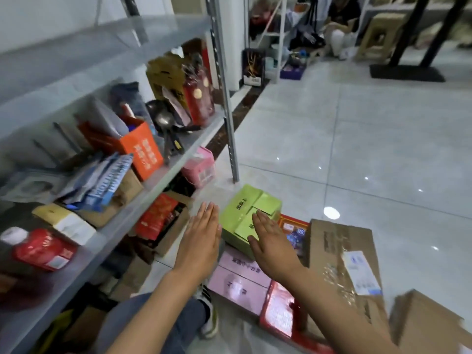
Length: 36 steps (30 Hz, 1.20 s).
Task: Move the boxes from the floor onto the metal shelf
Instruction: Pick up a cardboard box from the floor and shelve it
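A green box (245, 210) sits on the floor among other boxes, just right of the metal shelf (163, 175). My left hand (201, 233) hovers flat and open at the box's left side. Over its near right corner is my right hand (268, 236), also flat and open; whether it touches the box I cannot tell. Below the green box lies a pink box (237, 277). A red box (278, 312) and a taped cardboard box (339, 254) lie to the right. The shelf's middle board carries an orange box (143, 149) and packets.
Another cardboard box (429, 325) is at the bottom right. A small pink box (200, 167) and a carton of red items (161, 221) sit under the shelf. My knee and shoe (207, 312) are near the pink box. A person crouches far back by white racks.
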### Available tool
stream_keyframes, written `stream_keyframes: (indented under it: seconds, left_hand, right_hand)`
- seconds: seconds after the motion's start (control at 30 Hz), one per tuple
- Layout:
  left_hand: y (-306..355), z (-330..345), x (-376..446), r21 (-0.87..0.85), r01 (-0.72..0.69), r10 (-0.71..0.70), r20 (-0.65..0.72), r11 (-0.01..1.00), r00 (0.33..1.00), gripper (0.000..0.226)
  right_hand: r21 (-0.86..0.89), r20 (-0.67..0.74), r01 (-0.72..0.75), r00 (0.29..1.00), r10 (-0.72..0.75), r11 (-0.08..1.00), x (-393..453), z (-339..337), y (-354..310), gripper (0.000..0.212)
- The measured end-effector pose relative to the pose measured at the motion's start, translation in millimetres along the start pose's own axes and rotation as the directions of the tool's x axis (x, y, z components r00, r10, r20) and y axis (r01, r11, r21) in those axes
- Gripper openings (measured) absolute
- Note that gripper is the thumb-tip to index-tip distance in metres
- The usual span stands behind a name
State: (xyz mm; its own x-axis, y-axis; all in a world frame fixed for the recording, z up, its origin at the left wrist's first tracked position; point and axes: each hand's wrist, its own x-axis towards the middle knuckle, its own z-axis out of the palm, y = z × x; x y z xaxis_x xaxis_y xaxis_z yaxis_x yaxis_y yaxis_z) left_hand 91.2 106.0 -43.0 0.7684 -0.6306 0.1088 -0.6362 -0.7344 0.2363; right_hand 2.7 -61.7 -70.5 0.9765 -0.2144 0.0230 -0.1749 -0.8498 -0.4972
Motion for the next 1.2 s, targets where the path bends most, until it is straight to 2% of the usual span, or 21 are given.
stream_keyframes:
  seconds: [0.1,0.23,0.37,0.43,0.57,0.73,0.87,1.07,1.2]
  left_hand:
    - [15,36,0,-0.051,0.014,-0.009,0.098,0.999,0.995,0.06]
    - [40,76,4,-0.136,0.065,-0.039,0.184,0.989,0.982,0.053]
    - [82,115,-4,-0.244,0.102,-0.034,0.268,0.964,0.963,0.053]
    - [105,140,-14,-0.218,0.083,-0.002,0.345,0.972,0.939,0.053]
    - [142,180,-26,-0.071,-0.101,0.122,0.48,0.992,0.869,0.057]
    - [171,209,-44,-0.113,-0.133,0.174,0.58,0.985,0.796,0.053]
    - [175,221,-69,-0.102,-0.201,0.218,0.653,0.974,0.725,0.07]
    - [174,231,-82,-0.1,-0.118,0.154,0.692,0.988,0.705,0.07]
    - [177,238,-85,-0.148,-0.022,0.125,0.739,0.989,0.662,0.06]
  right_hand:
    - [0.033,0.012,-0.162,0.987,0.162,0.986,-26,10,40,0.059]
    - [0.041,0.003,-0.374,0.927,0.374,0.927,-64,13,95,0.06]
    - [0.124,-0.026,-0.611,0.786,0.618,0.782,-103,28,146,0.062]
    - [0.146,-0.022,-0.682,0.722,0.692,0.716,-121,37,165,0.062]
    - [0.113,0.022,-0.749,0.659,0.752,0.653,-143,55,187,0.062]
    - [0.093,-0.025,-0.815,0.573,0.819,0.573,-167,66,211,0.064]
    - [0.204,0.006,-0.867,0.465,0.886,0.454,-188,69,235,0.07]
    - [0.273,0.121,-0.915,0.338,0.933,0.297,-212,81,253,0.074]
    - [0.405,0.145,-0.878,0.336,0.931,0.254,-214,91,252,0.088]
